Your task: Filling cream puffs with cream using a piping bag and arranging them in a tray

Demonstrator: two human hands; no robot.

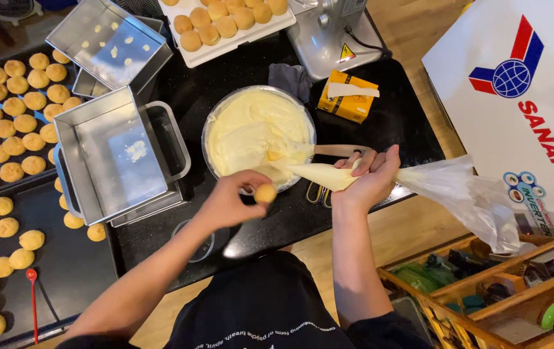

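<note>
Head camera looks down on a dark worktop, where the person's left hand (235,197) pinches a small round golden puff (265,192) between its fingertips, just near of the rim of a glass bowl of pale cream (257,132). The right hand (370,178) is clenched around a clear piping bag (412,184), its cream-filled tip pointing left and almost meeting the puff. A spatula's handle (338,150) pokes from the bowl behind the right hand, and yellow scissor loops (315,192) show just near of the bag, mostly hidden beneath it.

Left of the bowl stand stacked square metal tins (112,155), with further tins (109,42) beyond them, dotted with cream. Black trays of baked puffs (12,110) fill the left side, running out of view at the edge; a red-tipped tool (32,294) lies on the near tray. A white tray of more puffs (225,22) sits at the far edge, cut off at the top, beside the base of a grey mixer (328,35), only partly seen. A yellow carton (348,97) and a grey cloth (290,77) lie between mixer and bowl.

Far right, a large white lid (516,90) bears a red-and-blue globe emblem and red lettering. A wooden crate (483,291) of hard-to-identify oddments occupies the near right corner.
</note>
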